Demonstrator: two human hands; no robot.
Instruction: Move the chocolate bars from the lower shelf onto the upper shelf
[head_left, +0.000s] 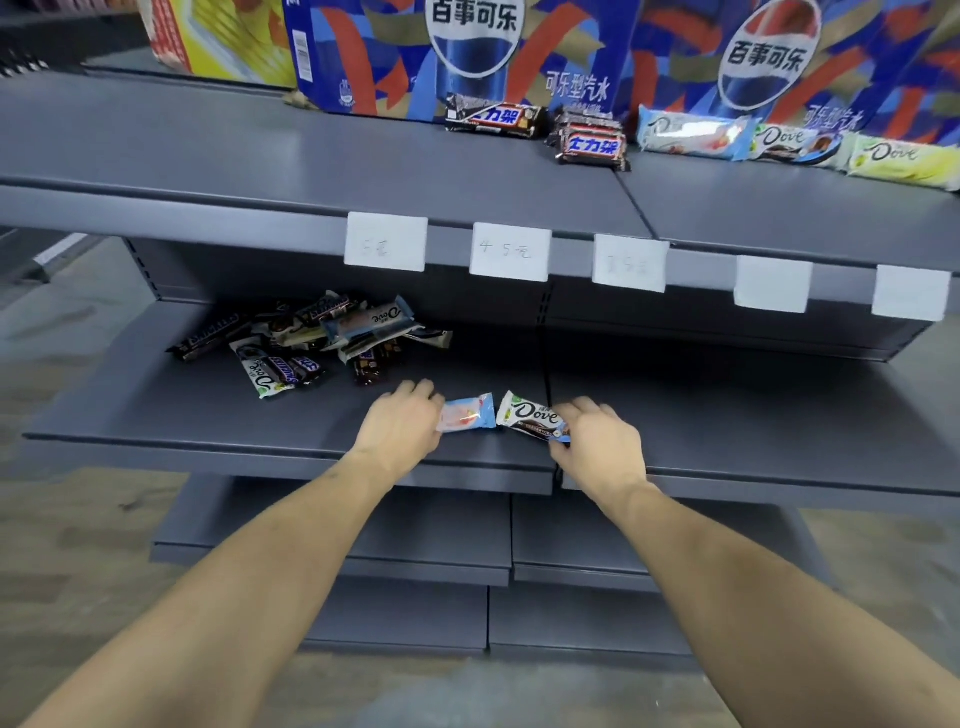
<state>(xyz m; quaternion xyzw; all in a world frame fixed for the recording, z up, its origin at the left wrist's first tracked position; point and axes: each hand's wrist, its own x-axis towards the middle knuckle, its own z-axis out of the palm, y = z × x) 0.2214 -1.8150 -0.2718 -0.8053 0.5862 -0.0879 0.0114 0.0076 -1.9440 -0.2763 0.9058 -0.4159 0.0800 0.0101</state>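
While both bare arms reach forward over the grey metal lower shelf (156, 421), each hand takes one chocolate bar near the front edge. The left hand (402, 426) holds with curled fingers the left end of a light blue and pink wrapped bar (470, 418), which lies flat on the shelf. The right hand (597, 441) pinches the right end of a white and dark brown wrapped bar (530, 418) that carries the word "Dove" in large letters. The two bars lie side by side, close but not touching, between the hands.

Further back and to the left on the same shelf lies a loose pile of mixed chocolate bars (311, 338); some have dark brown wrappers with "Snickers" in blue letters, others are white or light blue with "Dove".

On the grey metal upper shelf (208, 150) several bars are already placed in a row: a single dark brown Snickers bar (493, 120) with Chinese characters, a small stack of the same kind (589, 140) beside it, then a light blue Dove bar (691, 134), a white and brown Dove bar (800, 145) and a pale yellow-green Dove bar (904, 161). Behind them stand large blue cardboard Pepsi cases (467, 47) with Chinese writing.

White paper price tags (510, 252) hang on the front edge of the upper shelf; one reads "4.5" with a character, the others are too faint to read.
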